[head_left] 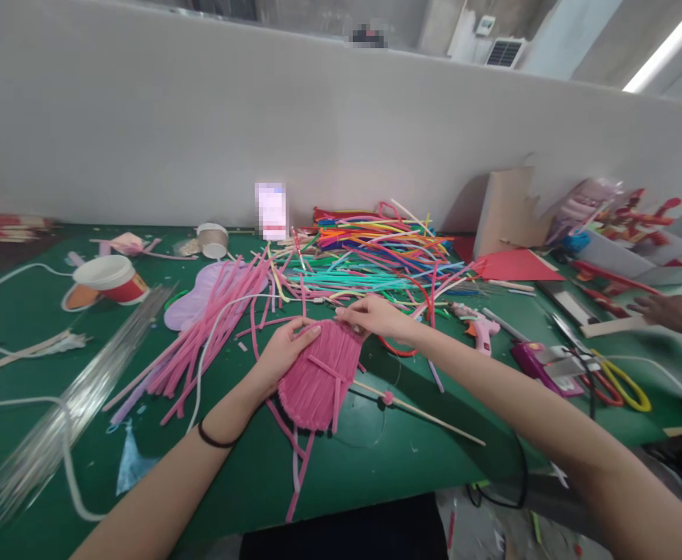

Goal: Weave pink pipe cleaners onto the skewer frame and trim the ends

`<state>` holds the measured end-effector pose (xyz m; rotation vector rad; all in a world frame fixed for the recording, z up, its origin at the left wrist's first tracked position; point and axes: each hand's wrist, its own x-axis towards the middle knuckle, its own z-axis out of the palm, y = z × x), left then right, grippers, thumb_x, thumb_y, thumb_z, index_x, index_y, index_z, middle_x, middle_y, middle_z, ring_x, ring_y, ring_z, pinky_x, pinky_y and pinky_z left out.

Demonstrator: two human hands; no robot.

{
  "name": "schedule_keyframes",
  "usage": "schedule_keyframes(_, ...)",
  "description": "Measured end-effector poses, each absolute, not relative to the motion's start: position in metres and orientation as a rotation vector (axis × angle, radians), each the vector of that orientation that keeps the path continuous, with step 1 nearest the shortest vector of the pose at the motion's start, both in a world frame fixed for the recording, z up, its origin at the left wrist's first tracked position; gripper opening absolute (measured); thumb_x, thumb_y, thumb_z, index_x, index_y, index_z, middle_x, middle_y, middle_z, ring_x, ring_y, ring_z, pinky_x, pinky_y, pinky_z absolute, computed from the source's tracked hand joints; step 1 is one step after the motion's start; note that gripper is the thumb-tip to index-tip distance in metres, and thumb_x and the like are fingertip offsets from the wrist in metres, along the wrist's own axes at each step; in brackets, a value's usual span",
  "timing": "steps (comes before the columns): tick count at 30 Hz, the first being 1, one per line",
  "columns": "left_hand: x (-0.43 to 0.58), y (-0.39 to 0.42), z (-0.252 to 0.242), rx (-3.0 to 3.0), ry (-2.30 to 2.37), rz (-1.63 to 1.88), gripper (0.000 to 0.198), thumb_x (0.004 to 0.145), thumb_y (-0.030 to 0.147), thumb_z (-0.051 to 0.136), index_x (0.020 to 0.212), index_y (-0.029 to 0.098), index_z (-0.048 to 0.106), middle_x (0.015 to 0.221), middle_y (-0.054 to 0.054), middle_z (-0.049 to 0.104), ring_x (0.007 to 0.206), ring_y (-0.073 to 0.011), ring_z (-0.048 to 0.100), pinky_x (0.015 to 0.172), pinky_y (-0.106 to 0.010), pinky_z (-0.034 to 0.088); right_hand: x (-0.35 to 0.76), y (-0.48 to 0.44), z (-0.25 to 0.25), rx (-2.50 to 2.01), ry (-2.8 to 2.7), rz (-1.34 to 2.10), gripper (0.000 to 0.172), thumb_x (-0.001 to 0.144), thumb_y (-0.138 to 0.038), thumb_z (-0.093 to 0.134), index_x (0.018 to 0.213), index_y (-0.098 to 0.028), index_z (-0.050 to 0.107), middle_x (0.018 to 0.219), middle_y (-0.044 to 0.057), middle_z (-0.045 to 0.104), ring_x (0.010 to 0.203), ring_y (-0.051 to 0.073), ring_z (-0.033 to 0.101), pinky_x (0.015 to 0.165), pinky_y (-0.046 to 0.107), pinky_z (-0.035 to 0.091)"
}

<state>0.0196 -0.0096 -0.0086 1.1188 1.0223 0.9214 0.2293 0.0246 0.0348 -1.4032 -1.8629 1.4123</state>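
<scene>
A rounded pink panel of pipe cleaners (pixel 314 393), laid side by side, is held up over the table. My left hand (pixel 285 351) grips its upper left edge, thumb on the front. At its upper right corner my right hand (pixel 369 317) is closed with fingertips pinched against the top edge. Loose pink strips cross the panel's front, and some dangle below it. Behind it, a thin wooden stick (pixel 434 420) with a small pink bead lies to the right. A bundle of pink pipe cleaners (pixel 212 334) rests on a lilac tray to the left.
Many coloured pipe cleaners (pixel 369 260) are piled at the back of the green table. A paper cup (pixel 113 278) and metal wires (pixel 84 389) lie left. On the right are a pink glue gun (pixel 485 333), scissors (pixel 626 385), cords and another person's hand (pixel 670 315).
</scene>
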Motion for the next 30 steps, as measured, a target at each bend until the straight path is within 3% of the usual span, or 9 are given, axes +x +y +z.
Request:
schedule_keyframes(6,0.021,-0.01,-0.007,1.163,1.029,0.936,0.044,0.071,0.047,0.074,0.104,0.019,0.068,0.097,-0.007,0.072,0.088,-0.024,0.065,0.075,-0.031,0.049,0.238,0.021,0.03,-1.35,-1.857,1.554,0.038,0.076,-0.052,0.069,0.078,-0.014,0.07,0.067,0.001,0.063,0.061,0.01,0.059,0.056,0.02,0.054)
schedule_keyframes(10,0.02,-0.011,-0.008,1.141,1.023,0.931,0.043,0.072,0.047,0.074,0.103,0.018,0.069,0.094,-0.007,0.073,0.085,-0.023,0.065,0.074,-0.03,0.048,0.233,0.022,0.03,-1.357,-1.819,1.563,0.039,0.079,-0.052,0.067,0.075,-0.013,0.068,0.063,0.0,0.06,0.058,0.008,0.057,0.053,0.018,0.052)
schedule_keyframes(15,0.021,-0.01,-0.007,1.12,1.03,0.973,0.045,0.073,0.049,0.072,0.105,0.018,0.068,0.098,-0.007,0.072,0.086,-0.0225,0.065,0.077,-0.031,0.048,0.244,0.022,0.03,-1.356,-1.8,1.646,0.047,0.078,-0.061,0.063,0.078,-0.014,0.069,0.072,0.004,0.068,0.064,0.012,0.066,0.057,0.02,0.055)
schedule_keyframes(22,0.019,-0.009,-0.007,1.172,1.049,0.971,0.045,0.071,0.05,0.073,0.102,0.018,0.07,0.098,-0.007,0.073,0.085,-0.0225,0.065,0.076,-0.03,0.048,0.243,0.021,0.028,-1.323,-1.869,1.614,0.045,0.072,-0.059,0.07,0.078,-0.015,0.071,0.068,0.002,0.068,0.063,0.012,0.066,0.054,0.019,0.055)
schedule_keyframes(30,0.02,-0.008,-0.01,1.081,1.012,1.002,0.042,0.074,0.046,0.073,0.105,0.018,0.068,0.095,-0.005,0.072,0.082,-0.0206,0.065,0.076,-0.03,0.049,0.255,0.017,0.039,-1.403,-1.788,1.769,0.044,0.071,-0.057,0.073,0.082,-0.014,0.072,0.079,0.006,0.074,0.067,0.014,0.071,0.057,0.02,0.057)
